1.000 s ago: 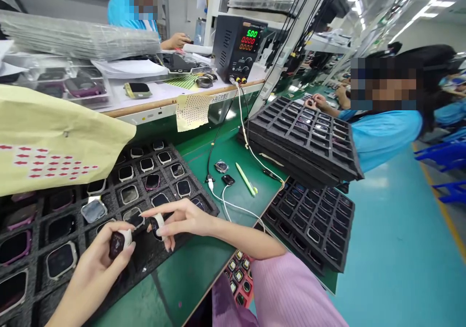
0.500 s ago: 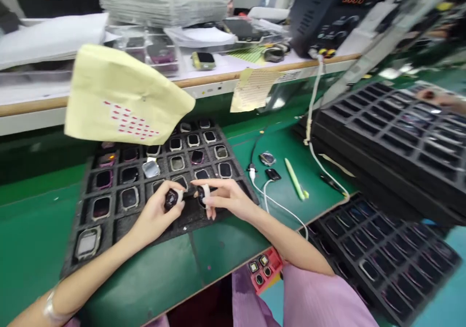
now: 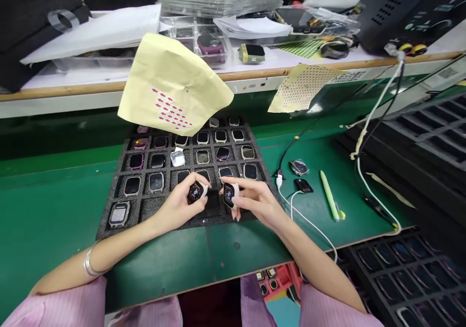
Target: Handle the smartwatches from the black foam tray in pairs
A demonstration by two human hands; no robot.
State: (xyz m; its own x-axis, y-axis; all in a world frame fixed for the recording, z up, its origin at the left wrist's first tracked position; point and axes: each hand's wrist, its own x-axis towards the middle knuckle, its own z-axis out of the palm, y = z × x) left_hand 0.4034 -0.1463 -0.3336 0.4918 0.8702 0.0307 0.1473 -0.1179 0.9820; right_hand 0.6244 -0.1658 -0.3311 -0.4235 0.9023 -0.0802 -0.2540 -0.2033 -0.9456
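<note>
My left hand [image 3: 178, 205] is closed round a small white smartwatch body [image 3: 195, 192] with a lit dark screen. My right hand [image 3: 255, 199] pinches a second white smartwatch body [image 3: 229, 194], screen facing me. Both hands hover over the near edge of a black foam tray [image 3: 109, 203] whose pockets hold several watch bodies, some purple, some pale. The two watches are a short gap apart. A yellow sheet with red arrow stickers [image 3: 171, 91] hangs over the tray's far side.
Right of the tray lie a white charging cable [image 3: 309, 222], two small chargers [image 3: 303, 186], and a green pen [image 3: 329, 195] on the green mat. Stacked black trays [image 3: 422, 142] fill the right. A raised shelf [image 3: 233, 77] behind carries papers, boxes and a power supply [image 3: 411, 11].
My view has swung left and down, away from the co-workers. Both hands kept their watches and drew closer together over the tray's near edge.
</note>
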